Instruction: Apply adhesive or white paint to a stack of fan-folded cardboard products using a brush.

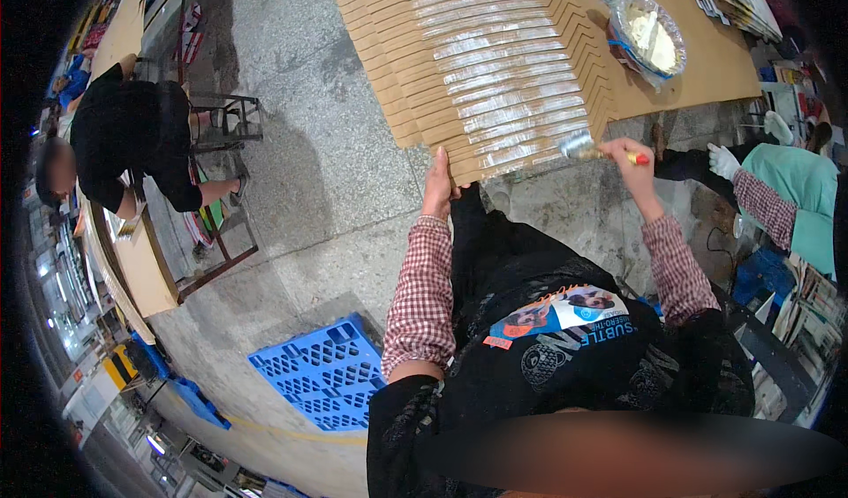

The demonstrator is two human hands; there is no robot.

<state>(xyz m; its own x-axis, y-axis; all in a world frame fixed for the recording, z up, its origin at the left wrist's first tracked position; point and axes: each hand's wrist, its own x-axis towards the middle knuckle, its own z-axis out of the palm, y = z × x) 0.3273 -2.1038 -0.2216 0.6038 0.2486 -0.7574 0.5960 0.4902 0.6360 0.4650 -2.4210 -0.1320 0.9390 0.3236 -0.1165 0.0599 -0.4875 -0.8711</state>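
Observation:
Overlapping brown cardboard sheets (402, 92) lie fanned in a long row, with shiny wet paste strips (508, 83) down their middle. My left hand (438, 184) grips the near left corner of the closest sheet, thumb on top and fingers partly hidden at the edge. In my right hand (632, 164) is a paste brush (580, 146) with a red-tipped handle. Its bristles are at the near right end of the wet strips. Beyond it, a plastic-lined bowl (629, 34) holds pale paste (655, 43), with a whitish stick-like thing lying across it.
A tan board (720, 79) extends under the bowl. To the left, a person in black (132, 136) bends over a bench near a metal-framed stool (231, 114). A blue plastic pallet (318, 374) lies on the floor. Another person in a green apron (791, 180) is at the right.

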